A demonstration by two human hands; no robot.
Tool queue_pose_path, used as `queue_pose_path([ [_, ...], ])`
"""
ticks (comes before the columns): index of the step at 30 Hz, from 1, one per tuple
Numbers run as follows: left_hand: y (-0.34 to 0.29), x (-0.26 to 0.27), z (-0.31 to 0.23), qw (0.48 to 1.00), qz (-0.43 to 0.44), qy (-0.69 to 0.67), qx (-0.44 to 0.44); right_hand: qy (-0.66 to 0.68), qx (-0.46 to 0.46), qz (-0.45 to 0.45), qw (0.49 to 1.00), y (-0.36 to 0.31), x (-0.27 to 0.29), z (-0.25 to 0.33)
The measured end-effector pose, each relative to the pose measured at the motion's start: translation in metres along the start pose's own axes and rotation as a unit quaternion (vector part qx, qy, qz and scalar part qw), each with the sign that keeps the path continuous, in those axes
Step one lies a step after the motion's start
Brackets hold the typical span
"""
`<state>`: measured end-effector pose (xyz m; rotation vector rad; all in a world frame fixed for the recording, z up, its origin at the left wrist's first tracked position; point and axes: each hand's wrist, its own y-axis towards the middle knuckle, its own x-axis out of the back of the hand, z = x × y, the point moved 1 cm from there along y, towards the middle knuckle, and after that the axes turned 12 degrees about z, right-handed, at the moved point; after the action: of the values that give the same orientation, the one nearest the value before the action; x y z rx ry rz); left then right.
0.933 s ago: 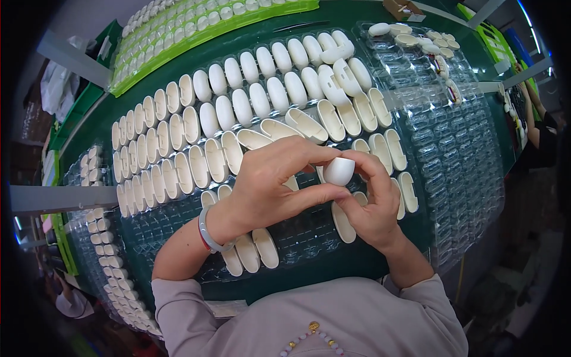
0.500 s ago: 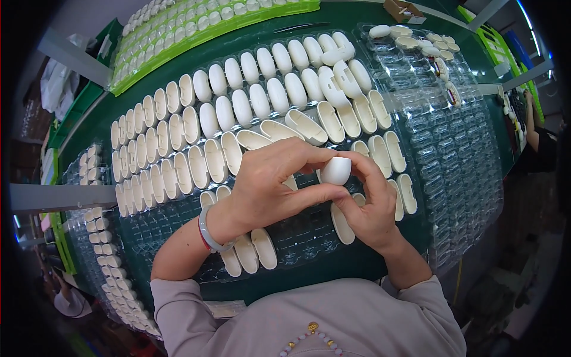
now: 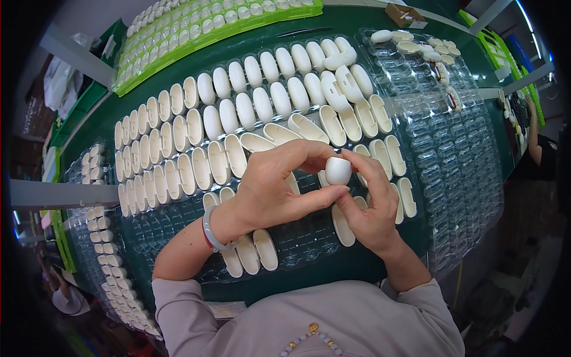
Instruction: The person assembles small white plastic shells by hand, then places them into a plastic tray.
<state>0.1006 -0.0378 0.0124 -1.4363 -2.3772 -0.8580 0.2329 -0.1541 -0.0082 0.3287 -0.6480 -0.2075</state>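
Note:
Between both hands, above the middle of the tray, is a white rounded plastic case, seen end-on. My left hand is closed on it from the left, thumb below and fingers above. From the right, my right hand pinches it with thumb and fingers. Below and around the hands, a clear plastic tray holds rows of oval shells. Some are open cream half shells with their hollows up. Others, farther back, are smooth white shells with their rounded sides up.
At the far left, a bright green tray holds many small white parts. Clear blister trays lie to the right, with loose shells at their far end. Small cream parts line the left side. A cardboard box stands at the back.
The view has shifted slightly. Both hands still hold the white case, which is turned a little, with its end facing more upward.

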Motion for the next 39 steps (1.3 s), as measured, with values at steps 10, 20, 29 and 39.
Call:
queue_pose_path([
  [10,0.003,0.006,0.012,0.842,0.135,-0.428,0.299,0.114,-0.006,-0.120,0.986,-0.008,0.002,-0.004],
  [20,-0.002,-0.003,0.021,0.866,0.236,-0.377,0.228,0.022,0.026,-0.105,0.994,-0.004,0.008,0.003],
  [29,-0.002,-0.009,0.016,0.939,0.233,-0.225,0.112,0.041,0.011,-0.080,0.996,-0.009,0.004,0.002],
  [39,0.008,0.005,0.001,0.987,0.160,-0.005,-0.008,0.234,-0.016,-0.002,0.972,-0.007,0.014,0.001],
])
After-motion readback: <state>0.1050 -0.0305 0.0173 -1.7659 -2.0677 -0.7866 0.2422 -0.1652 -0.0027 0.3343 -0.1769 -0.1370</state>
